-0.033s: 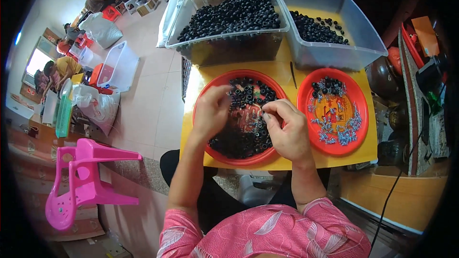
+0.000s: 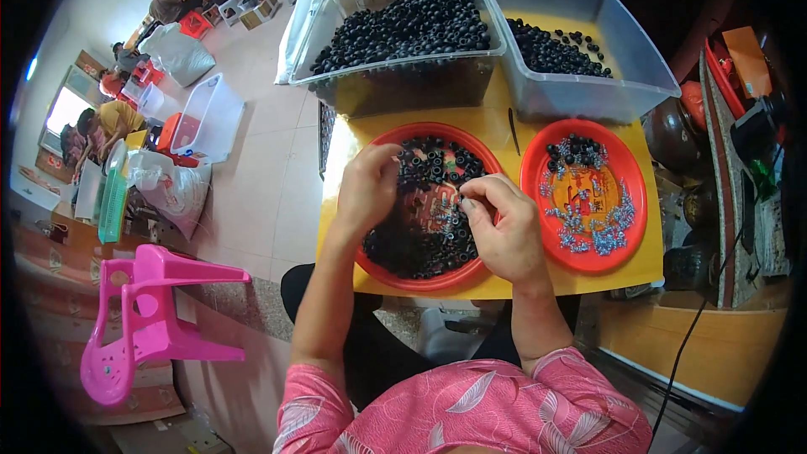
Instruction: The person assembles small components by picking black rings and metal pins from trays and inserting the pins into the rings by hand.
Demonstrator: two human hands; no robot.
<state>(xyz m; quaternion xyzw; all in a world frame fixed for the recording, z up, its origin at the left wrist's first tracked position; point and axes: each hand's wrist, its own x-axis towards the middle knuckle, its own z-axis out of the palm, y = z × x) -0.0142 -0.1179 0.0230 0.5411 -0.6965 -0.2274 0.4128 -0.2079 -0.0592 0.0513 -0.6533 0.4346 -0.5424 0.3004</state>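
My right hand (image 2: pixel 503 223) is above the right side of a round red tray (image 2: pixel 492 151), its thumb and forefinger pinching a small black piece (image 2: pixel 461 199) whose exact kind is too small to tell. Over the tray's left rim is my left hand (image 2: pixel 367 189), fingers curled together; whatever they hold, if anything, is hidden. Many small black ring-like pieces (image 2: pixel 433 248) lie in this tray. To the right, a second red tray (image 2: pixel 535 227) bears small silvery pieces (image 2: pixel 609 240) that look like screws, with a cluster of black pieces (image 2: pixel 580 150) at its far side.
Behind the trays, two clear plastic bins (image 2: pixel 412 88) (image 2: pixel 588 97) hold black pieces on the yellow table (image 2: pixel 504 288). A thin dark stick (image 2: pixel 514 132) lies between the trays. At left are a pink stool (image 2: pixel 160 311) and sacks (image 2: pixel 176 55); people sit working farther off.
My left hand has shifted slightly up and left, away from my right hand. My right hand stays pinched almost where it was.
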